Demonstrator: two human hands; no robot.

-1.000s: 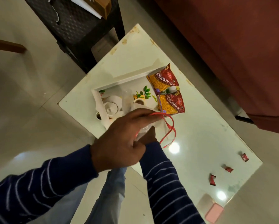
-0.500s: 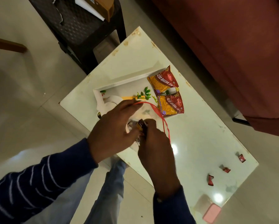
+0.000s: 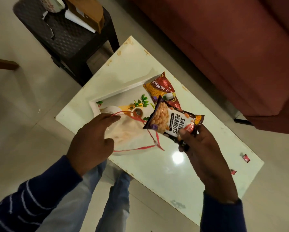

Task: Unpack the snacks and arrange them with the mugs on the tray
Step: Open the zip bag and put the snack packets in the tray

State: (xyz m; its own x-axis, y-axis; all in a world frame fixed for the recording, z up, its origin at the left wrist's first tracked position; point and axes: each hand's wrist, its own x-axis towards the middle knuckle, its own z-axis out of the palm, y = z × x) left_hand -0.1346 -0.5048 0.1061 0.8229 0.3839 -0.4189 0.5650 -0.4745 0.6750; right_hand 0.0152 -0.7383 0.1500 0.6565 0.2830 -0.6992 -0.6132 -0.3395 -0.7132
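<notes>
My right hand (image 3: pixel 202 153) grips a dark packet of salted peanuts (image 3: pixel 170 121) by its lower end, lifted above the white table (image 3: pixel 165 164). My left hand (image 3: pixel 91 141) pinches the red-edged rim of a clear plastic bag (image 3: pixel 130 136) and holds it open over the table's near edge. Behind them lies a white tray (image 3: pixel 113 96) with leaf print. White mugs (image 3: pixel 137 112) sit in the tray, partly hidden by the bag. Red and yellow Aloo Bhujia Sev packets (image 3: pixel 158 87) rest at the tray's right end, the nearer one mostly covered by the peanut packet.
Small red wrappers (image 3: pixel 246 159) lie near the table's right edge. A black plastic stool (image 3: pixel 70 34) with a cardboard box and papers stands beyond the table's far corner. A dark red sofa (image 3: pixel 224 47) runs along the right. My legs are under the table's near edge.
My right hand was inside the bag, then drew out the peanut packet and lifted it to the right. The left hand stayed on the bag's rim.
</notes>
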